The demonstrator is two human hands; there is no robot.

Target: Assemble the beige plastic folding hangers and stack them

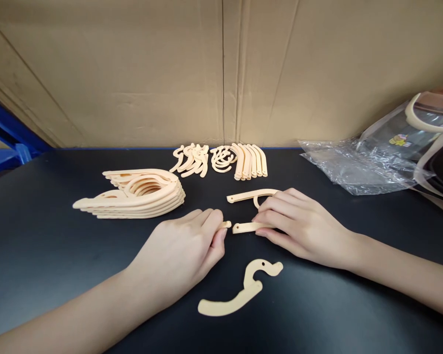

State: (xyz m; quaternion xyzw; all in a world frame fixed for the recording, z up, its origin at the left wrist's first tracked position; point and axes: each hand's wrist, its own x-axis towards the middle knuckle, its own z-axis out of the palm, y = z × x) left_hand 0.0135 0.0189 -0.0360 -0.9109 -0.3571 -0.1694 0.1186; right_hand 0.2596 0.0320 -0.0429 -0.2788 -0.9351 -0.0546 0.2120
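Pinching a small beige piece (226,224) between thumb and curled fingers, a person's left hand (192,241) holds its exposed tip just beside the left end of a beige, flat-sided bar (244,227). The right hand (299,221) grips that bar with thumb and fingertips, while a second beige, gently curved bar (249,195) reaches out from the far side of its fingers; whether the two bars join beneath the hand cannot be told.

Nearer, between the forearms, lie a beige hook-shaped piece (250,270) and a beige curved arm (225,306), their ends meeting. To the far left of the left hand sits a stack of beige, hanger-like frames (143,201). Farther back, from left to right, are beige hooked pieces (194,160), slim beige crescents (222,160) and a row of beige bent bars (250,161).

All rest on a smooth black tabletop (96,265) against a brown cardboard wall (133,73). Crinkled clear plastic (362,164) and a transparent bag with a cream handle (413,140) occupy the far right; a blue metal frame (11,130) stands far left.
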